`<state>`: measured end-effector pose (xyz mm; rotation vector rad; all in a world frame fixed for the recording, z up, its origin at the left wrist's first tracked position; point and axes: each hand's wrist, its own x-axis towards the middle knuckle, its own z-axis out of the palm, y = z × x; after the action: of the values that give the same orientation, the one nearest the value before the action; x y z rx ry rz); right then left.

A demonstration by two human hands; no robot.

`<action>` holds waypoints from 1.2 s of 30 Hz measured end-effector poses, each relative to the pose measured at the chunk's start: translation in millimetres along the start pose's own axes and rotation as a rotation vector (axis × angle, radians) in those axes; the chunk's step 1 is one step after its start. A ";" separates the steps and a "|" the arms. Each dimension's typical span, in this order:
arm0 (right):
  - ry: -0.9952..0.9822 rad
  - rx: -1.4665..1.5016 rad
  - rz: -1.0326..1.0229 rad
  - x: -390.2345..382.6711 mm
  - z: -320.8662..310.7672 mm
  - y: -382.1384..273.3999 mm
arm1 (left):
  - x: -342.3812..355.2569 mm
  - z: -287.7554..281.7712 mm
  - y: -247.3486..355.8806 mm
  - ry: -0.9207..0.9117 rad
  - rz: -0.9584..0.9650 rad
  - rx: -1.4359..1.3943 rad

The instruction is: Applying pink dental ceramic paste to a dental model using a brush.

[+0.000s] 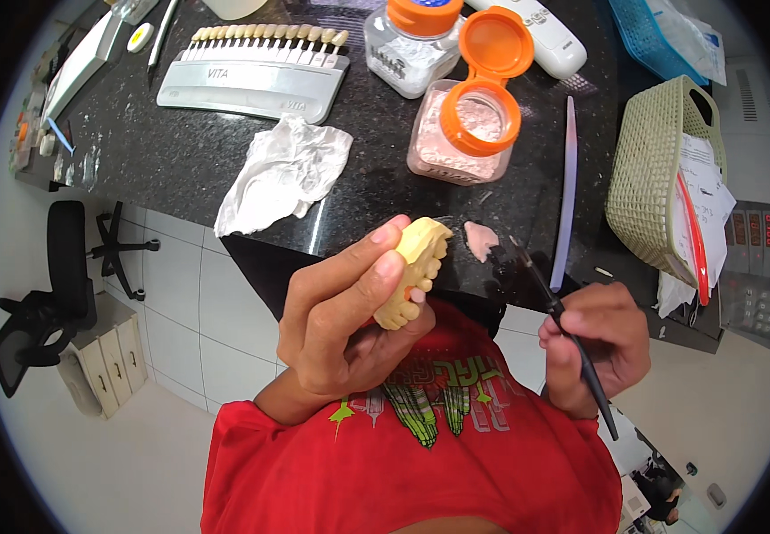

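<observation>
My left hand [340,320] is closed around a yellow plaster dental model [422,251], its row of teeth turned to the right. A small orange-red spot shows between the teeth. On the right, my right hand [600,343] pinches a slim black-handled tool [572,331] like a fine brush, its thin tip pointing up and left; the tip is too small to make out. Close to that tip, a flat pink piece [481,240] lies at the counter's near edge. Beyond it stands a clear jar of pink powder [456,138] with its orange flip lid [496,43] raised.
The dark speckled counter [171,165] holds a crumpled white tissue [287,169], a tooth shade guide [251,84], a second orange-lidded jar [411,58], a white remote [549,40] and a long translucent strip [568,196]. A woven basket [656,169] of papers stands right.
</observation>
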<state>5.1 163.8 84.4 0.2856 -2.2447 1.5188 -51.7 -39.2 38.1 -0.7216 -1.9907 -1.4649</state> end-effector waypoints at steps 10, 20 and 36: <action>-0.050 -0.092 -0.017 8.1 2.6 2.5 | 0.4 0.9 0.8 -0.003 -0.006 0.007; -0.121 -0.146 -0.021 13.6 1.3 -0.6 | -0.5 0.8 0.9 0.005 -0.004 0.017; -0.031 -0.104 -0.003 11.7 2.6 1.2 | 0.1 2.6 1.4 0.019 -0.020 0.021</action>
<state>-6.4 162.6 87.8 0.2832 -2.3372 1.4002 -51.1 -36.3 38.5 -0.6788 -2.0011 -1.4548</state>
